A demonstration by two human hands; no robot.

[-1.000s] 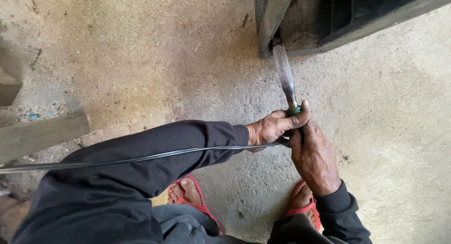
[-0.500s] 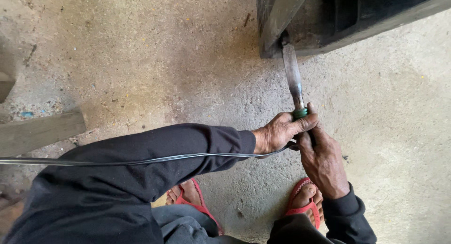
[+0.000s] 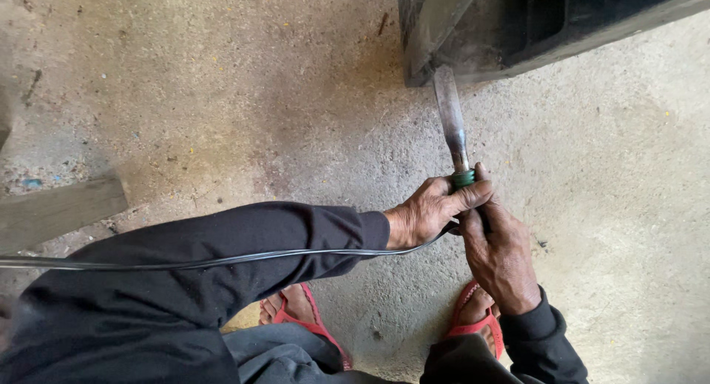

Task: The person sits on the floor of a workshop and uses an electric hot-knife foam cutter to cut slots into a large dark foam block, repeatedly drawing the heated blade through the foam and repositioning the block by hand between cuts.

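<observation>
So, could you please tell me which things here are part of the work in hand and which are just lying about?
In use:
left hand and right hand, both gripping the tool
black cable running from the hands
dark frame that the tool's tip meets

Lying about:
wooden plank
concrete floor

Both hands grip one tool w/ green collar point(image 3: 464, 178), shaft pointing 12 o'clock to dark metal frame point(image 3: 473, 29). Left hand point(image 3: 425, 212) wraps handle at 9 o'clock; right hand point(image 3: 499, 251) at 6. Black cable point(image 3: 185, 263) runs toward 9. Red sandals point(image 3: 473, 326) on concrete floor point(image 3: 222, 95).
</observation>
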